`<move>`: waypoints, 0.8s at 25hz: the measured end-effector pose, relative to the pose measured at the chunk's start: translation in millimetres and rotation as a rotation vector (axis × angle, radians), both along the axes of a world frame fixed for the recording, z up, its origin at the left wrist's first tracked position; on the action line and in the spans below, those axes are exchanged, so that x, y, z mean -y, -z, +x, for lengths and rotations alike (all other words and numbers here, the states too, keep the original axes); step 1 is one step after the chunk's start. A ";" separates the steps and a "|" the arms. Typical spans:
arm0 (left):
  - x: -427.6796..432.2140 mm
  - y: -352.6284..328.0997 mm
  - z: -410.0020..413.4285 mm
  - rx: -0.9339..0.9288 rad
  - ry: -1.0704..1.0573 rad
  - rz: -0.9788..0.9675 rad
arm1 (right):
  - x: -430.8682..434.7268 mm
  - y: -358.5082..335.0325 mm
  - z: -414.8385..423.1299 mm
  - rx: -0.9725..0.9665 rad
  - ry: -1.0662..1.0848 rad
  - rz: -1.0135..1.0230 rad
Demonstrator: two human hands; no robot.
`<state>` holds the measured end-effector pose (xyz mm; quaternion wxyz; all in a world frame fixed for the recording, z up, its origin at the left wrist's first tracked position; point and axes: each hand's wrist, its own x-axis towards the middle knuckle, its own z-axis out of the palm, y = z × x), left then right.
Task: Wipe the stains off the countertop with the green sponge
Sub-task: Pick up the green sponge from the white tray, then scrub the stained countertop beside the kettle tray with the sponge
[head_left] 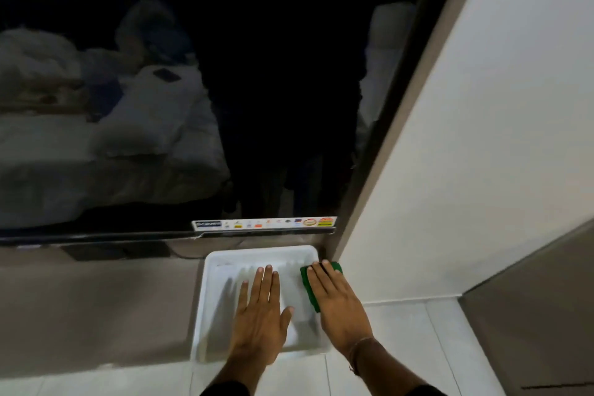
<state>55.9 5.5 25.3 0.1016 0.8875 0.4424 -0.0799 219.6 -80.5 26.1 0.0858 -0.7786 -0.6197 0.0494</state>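
Observation:
A green sponge [309, 286] lies at the right side of a white tray [221, 270], partly over its right rim. My right hand [337, 302] lies flat on top of the sponge with fingers extended, covering most of it. My left hand [261, 309] rests palm down with fingers spread on the middle of the tray, holding nothing. The tray sits on a brownish-grey countertop [96, 309], close to the right wall. No stains can be made out on the counter from here.
A large dark screen [193, 90] with a sticker strip [266, 223] stands right behind the tray and reflects a room. A white wall panel [466, 154] rises on the right. White floor tiles [401, 347] lie below.

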 end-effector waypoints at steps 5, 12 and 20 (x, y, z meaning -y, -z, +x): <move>70.0 -27.6 102.9 0.101 0.290 0.046 | 108.7 -20.2 89.4 0.035 0.273 0.056; 215.7 -62.8 268.7 0.146 0.544 0.095 | 306.4 -39.2 210.7 0.029 0.583 0.106; 387.2 -77.1 434.7 0.245 0.904 0.125 | 513.1 -71.8 310.8 0.127 0.977 0.146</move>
